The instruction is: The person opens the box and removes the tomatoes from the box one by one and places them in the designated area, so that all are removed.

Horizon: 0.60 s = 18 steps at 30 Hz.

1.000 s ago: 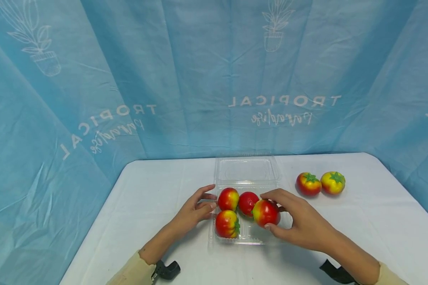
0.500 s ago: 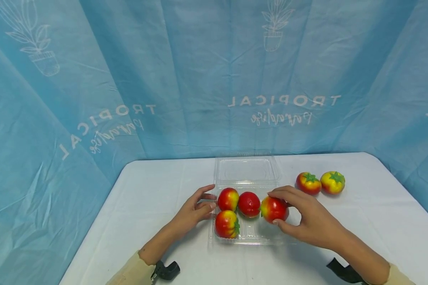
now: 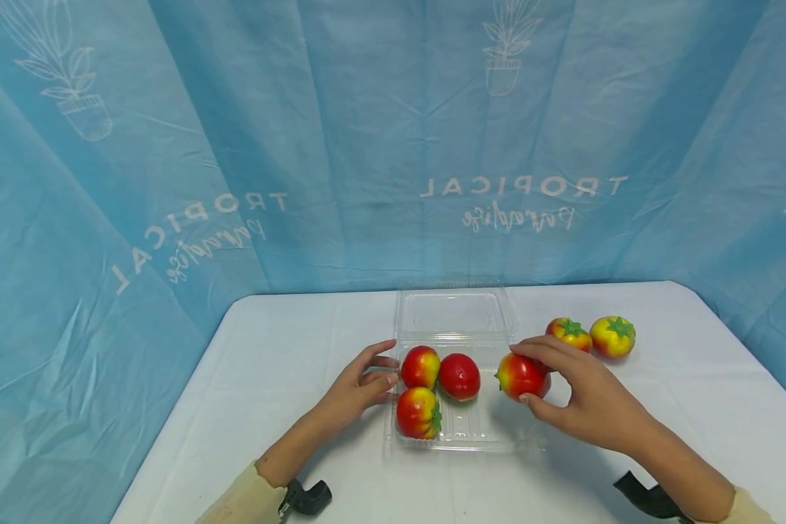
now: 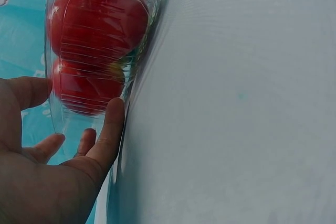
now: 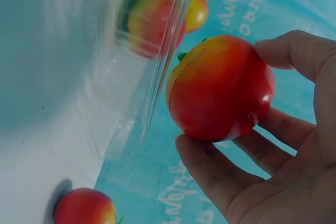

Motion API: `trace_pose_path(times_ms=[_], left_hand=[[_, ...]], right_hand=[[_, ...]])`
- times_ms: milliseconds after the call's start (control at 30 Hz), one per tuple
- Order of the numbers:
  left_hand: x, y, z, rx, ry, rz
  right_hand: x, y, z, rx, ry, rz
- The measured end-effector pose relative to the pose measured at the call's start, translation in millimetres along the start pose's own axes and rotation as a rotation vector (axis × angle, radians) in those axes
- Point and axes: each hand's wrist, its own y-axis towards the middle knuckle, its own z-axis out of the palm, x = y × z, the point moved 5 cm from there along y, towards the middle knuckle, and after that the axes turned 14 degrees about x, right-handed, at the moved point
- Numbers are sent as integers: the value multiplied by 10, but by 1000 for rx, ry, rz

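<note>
My right hand holds a red-and-yellow toy tomato between thumb and fingertips, over the right side of a clear plastic clamshell box. In the right wrist view the tomato is raised beside the box's clear wall, its green leaf tip toward the box. Three tomatoes lie in the box: two at the left, one behind the other, and a redder one beside the rear one. My left hand rests at the box's left side, fingers spread; in the left wrist view its fingertips touch the wall.
The box's lid lies folded back behind it. Two more tomatoes stand on the white table at the back right, one yellower and one partly behind my right hand. A blue printed curtain hangs around the table.
My right hand has moved to the right with the tomato, away from the others in the box. The redder tomato shows more fully and sits slightly farther right. My left hand stays in place.
</note>
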Motion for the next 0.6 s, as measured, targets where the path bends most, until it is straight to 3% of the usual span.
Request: trace_pose_path(times_ms=[600], left_hand=[[5, -1, -3, 1, 3, -3]], right_hand=[[-171, -59, -247, -92, -64, 10]])
